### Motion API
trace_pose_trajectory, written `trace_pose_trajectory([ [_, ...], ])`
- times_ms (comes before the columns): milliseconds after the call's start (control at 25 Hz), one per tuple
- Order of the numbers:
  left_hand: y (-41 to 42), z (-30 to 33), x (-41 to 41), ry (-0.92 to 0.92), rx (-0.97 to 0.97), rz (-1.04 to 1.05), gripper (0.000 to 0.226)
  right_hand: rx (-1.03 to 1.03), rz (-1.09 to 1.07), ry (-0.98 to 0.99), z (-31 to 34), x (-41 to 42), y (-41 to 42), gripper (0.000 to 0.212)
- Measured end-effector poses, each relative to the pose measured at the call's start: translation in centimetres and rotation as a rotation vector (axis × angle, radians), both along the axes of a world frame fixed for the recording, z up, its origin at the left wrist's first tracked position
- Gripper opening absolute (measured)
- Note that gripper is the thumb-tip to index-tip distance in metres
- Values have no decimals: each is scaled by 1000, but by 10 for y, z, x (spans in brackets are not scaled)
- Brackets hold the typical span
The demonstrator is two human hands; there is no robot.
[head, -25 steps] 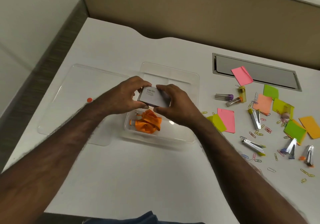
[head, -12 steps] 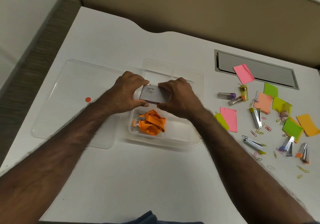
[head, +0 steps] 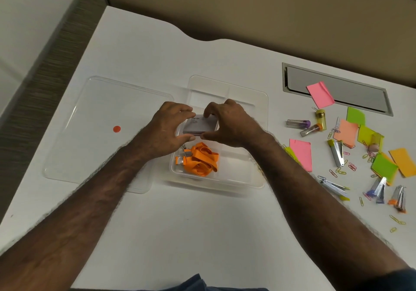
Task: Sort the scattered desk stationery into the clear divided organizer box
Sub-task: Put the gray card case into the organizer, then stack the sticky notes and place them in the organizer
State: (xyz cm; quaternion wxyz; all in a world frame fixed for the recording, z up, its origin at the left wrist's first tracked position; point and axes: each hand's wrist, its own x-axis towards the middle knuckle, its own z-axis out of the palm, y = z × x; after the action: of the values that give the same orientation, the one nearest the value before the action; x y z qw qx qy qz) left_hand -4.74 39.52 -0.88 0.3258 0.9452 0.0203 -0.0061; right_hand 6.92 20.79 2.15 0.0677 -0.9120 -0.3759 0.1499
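Two hands hold a small grey box [head: 199, 126] over the clear organizer [head: 261, 133], above its middle left part. The left hand [head: 167, 131] grips the box's left side, fingers curled over the far edge and thumb under the near one. The right hand [head: 227, 123] pinches the right side, fingertips on the top far edge and thumb at the near corner. The box lies nearly flat with its printed face up; whether it touches the organizer floor cannot be told.

An orange lanyard [head: 200, 159] with metal clips lies bunched in the organizer's near left compartment, just below the box. The clear lid [head: 90, 119], marked with a red dot [head: 116, 129], lies flat on the tabletop [head: 180, 223] to the left, its right edge beside the organizer.

To the right, well apart from the organizer, are scattered sticky notes [head: 300, 153] in pink, green, yellow and orange, several staple removers [head: 335, 152], small lead tubes [head: 298, 123] and many paper clips [head: 336, 171]. One pink note [head: 319, 93] lies partly over a grey cable hatch [head: 360, 92] set in the tabletop.
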Motion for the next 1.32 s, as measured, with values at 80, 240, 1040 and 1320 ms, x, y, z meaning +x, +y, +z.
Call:
trace_pose_trajectory([
  [80,-2,-2,-1,-2,24,-3,67,1,10,2,-1,0,-2,59],
  [240,-4,-3,0,-31,80,0,61,39,2,25,0,-4,-9,56],
  [1040,-223,39,19,-208,-150,-124,26,398,-761,22,-23,-23,-238,42],
  [1320,-304,2,15,-173,-52,-79,26,189,-725,95,-54,-9,-276,76],
])
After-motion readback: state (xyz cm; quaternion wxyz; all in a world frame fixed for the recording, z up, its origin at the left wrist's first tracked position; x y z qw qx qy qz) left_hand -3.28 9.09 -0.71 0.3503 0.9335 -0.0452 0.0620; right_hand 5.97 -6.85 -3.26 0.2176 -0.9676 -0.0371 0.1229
